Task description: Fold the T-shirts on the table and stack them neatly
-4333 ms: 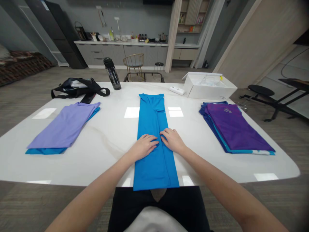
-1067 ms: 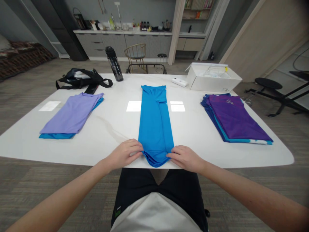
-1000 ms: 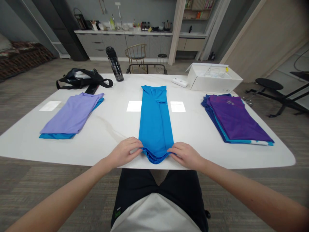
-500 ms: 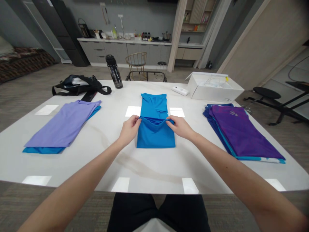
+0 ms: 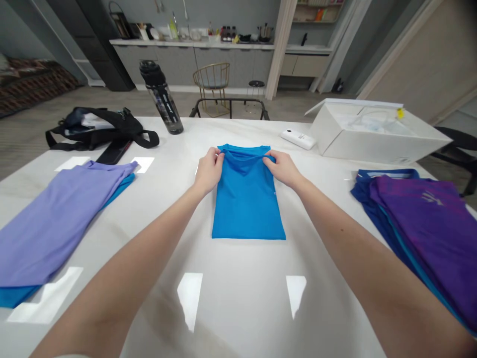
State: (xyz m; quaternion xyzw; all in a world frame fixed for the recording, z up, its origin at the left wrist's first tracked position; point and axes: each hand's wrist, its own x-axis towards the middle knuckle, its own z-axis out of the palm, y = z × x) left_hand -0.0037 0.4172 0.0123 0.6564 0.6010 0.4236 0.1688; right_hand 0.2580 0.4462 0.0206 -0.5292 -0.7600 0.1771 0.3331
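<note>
A bright blue shirt [image 5: 247,209] lies folded into a narrow rectangle in the middle of the white table [image 5: 238,288]. My left hand [image 5: 209,170] pinches the upper layer's left corner near the shirt's far end. On the opposite side, my right hand [image 5: 283,169] pinches the matching right corner. Between them the pinched edge sags a little, just short of the shirt's far edge. Both hands are closed on the fabric, and some fingertips are hidden by it.
At left, a lavender shirt [image 5: 55,214] lies over a blue one. Folded garments with a purple shirt [image 5: 421,219] on top are stacked at right. Farther back are a black bag [image 5: 100,129], phone [image 5: 114,151], water bottle [image 5: 164,102], white remote-like device [image 5: 298,138] and white box [image 5: 376,132].
Both hands have moved away from me, carrying the pinched edge over the lower part of the blue shirt to near its far end. The view has shifted closer to the table.
</note>
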